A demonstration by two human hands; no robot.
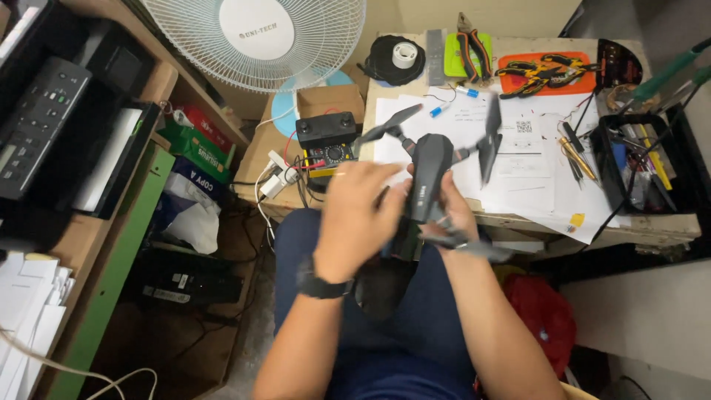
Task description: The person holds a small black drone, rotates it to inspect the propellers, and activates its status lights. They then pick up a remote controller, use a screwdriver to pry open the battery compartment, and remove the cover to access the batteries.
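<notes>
Basically, one seated person, head view down over lap and desk (652, 226) edge. Both hands hold a dark grey folding drone (429, 174) in mid-air above the lap, just in front of the desk, not resting on it. Left hand (355, 218) wraps the drone's left side from above, back of hand to camera, black wristwatch (322, 285) on the wrist; fingers curled shut on the body, tips hidden. Right hand (452, 215) supports it from below and right, fingers closed around the rear, partly hidden behind the body. Two front arms are unfolded, with propellers (489, 137) sticking out over the white paper sheets (533, 174); another blade shows blurred by the right wrist.

On the desk: multimeter (326, 141) with red and black leads at the left corner, black tool tray (641, 159) with screwdrivers right, orange tray of pliers (544, 72) at the back, tape roll (402, 55). White fan (255, 37) stands behind.

Risks, as judgement: grip is on a smooth shell over open lap, so a slip would drop it to the floor. Spread blades hang near the multimeter leads and tray, so turning the drone could snag or bend one. Motion blur hints at quick handling, which raises both chances.
</notes>
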